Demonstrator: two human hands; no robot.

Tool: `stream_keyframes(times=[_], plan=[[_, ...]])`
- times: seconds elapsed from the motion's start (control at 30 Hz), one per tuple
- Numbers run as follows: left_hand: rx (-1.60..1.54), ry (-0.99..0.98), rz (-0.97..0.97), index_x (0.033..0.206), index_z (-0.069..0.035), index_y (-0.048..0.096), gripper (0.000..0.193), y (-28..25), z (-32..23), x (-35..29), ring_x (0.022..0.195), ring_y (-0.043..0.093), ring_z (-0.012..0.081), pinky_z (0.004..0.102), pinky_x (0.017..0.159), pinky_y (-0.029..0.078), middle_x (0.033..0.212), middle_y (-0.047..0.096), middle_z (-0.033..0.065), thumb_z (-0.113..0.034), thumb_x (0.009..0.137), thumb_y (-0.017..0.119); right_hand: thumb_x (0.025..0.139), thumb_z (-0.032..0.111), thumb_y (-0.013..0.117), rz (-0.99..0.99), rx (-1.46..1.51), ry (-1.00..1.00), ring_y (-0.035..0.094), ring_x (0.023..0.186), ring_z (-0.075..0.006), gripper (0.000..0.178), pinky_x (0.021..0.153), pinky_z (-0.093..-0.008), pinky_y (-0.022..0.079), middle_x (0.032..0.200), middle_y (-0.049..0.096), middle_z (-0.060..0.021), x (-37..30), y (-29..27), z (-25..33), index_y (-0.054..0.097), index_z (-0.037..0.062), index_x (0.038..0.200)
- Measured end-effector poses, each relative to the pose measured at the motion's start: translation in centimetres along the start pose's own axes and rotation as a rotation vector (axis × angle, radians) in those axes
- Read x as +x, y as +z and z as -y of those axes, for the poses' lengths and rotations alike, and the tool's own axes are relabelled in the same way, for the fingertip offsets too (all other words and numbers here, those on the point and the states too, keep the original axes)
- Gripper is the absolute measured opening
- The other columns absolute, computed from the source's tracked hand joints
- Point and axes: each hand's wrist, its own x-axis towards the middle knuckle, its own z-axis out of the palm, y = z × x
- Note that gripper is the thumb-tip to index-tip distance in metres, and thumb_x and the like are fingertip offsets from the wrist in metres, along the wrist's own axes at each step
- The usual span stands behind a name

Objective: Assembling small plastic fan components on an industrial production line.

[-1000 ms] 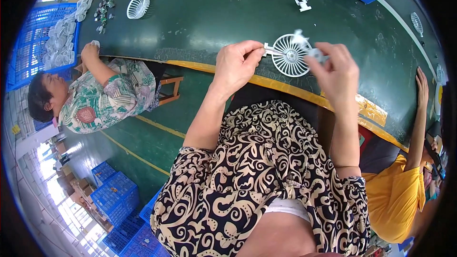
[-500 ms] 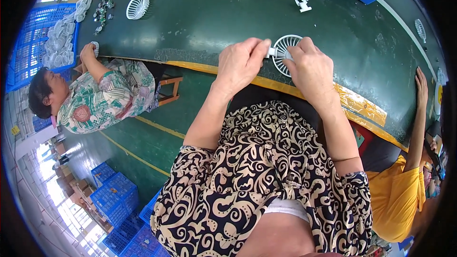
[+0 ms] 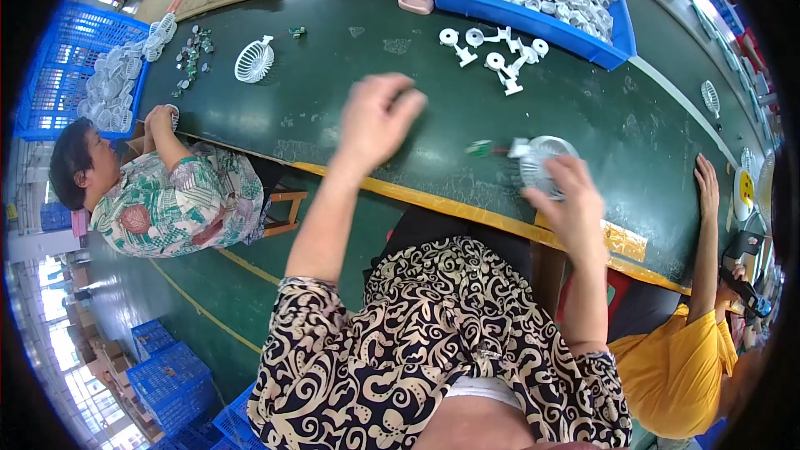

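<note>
A round white ribbed fan guard (image 3: 546, 160) is in my right hand (image 3: 575, 208), which grips its near right side above the table. From the guard's stem a thin red lead runs left to a small green circuit board (image 3: 479, 147), smeared by motion. My left hand (image 3: 379, 121) is off to the left over the table, blurred, thumb and fingers apart, with nothing visible in it. Several white plastic brackets with round ends (image 3: 508, 60) lie beyond the two hands. Another white fan guard (image 3: 254, 60) rests on the table to the left.
A blue tray (image 3: 533, 32) heaped with white parts stands at the far side. Small green boards (image 3: 193, 54) lie scattered at the left, near a blue crate (image 3: 50, 75) of guards. One co-worker (image 3: 179, 192) sits left; another's arm (image 3: 707, 200) rests on the table at right.
My left hand has let go of the guard's stem and moved left. The right hand has carried the guard slightly right and nearer. The green board now shows, and the view has shifted.
</note>
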Motion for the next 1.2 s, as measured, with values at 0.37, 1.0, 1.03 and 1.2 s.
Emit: stream_keyframes(times=[0.37, 1.0, 1.03, 1.2], plan=[[0.907, -0.444, -0.688, 0.138, -0.012, 0.055, 0.059, -14.7, 19.7, 2.9, 0.137, 0.035, 0.0478, 0.0569, 0.109, 0.036, 0.155, 0.028, 0.0273, -0.032, 0.085, 0.072, 0.091, 0.011, 0.067, -0.167, -0.021, -0.003, 0.067, 0.086, -0.0261, 0.031, 0.080, -0.0332, 0.053, 0.122, 0.066, -0.0129, 8.7, -2.7, -4.3, 0.066, 0.0039, 0.122], [0.057, -0.603, 0.054, 0.123, -0.003, 0.068, 0.039, -10.2, 8.7, 1.1, 0.058, 0.063, 0.0110, 0.0275, 0.056, 0.050, 0.076, 0.071, 0.0068, -0.030, 0.095, 0.064, 0.096, 0.015, 0.066, 0.045, 0.633, 0.207, 0.055, 0.070, -0.0068, 0.032, 0.063, -0.0263, 0.046, 0.075, 0.065, -0.0047, 8.2, 2.2, -4.0, 0.063, -0.0100, 0.116], [-0.072, -0.629, 0.093, 0.134, 0.001, 0.060, 0.050, -9.2, 7.2, 0.5, 0.057, 0.062, 0.0096, 0.0253, 0.052, 0.047, 0.076, 0.071, 0.0062, -0.032, 0.096, 0.065, 0.096, 0.015, 0.066, 0.039, 0.635, 0.229, 0.055, 0.070, -0.0068, 0.032, 0.063, -0.0263, 0.046, 0.075, 0.065, -0.0047, 7.4, 1.9, -4.1, 0.063, -0.0100, 0.116], [-0.520, -0.592, 0.474, 0.156, 0.006, 0.017, 0.081, -3.2, -2.4, -3.4, 0.059, 0.062, 0.0089, 0.0198, 0.048, 0.046, 0.097, 0.073, 0.0115, -0.026, 0.099, 0.063, 0.092, 0.018, 0.067, 0.047, 0.371, 0.239, 0.056, 0.062, -0.0142, 0.034, 0.062, -0.0319, 0.047, 0.069, 0.063, -0.0084, 5.0, 1.3, -3.8, 0.066, -0.0075, 0.114]])
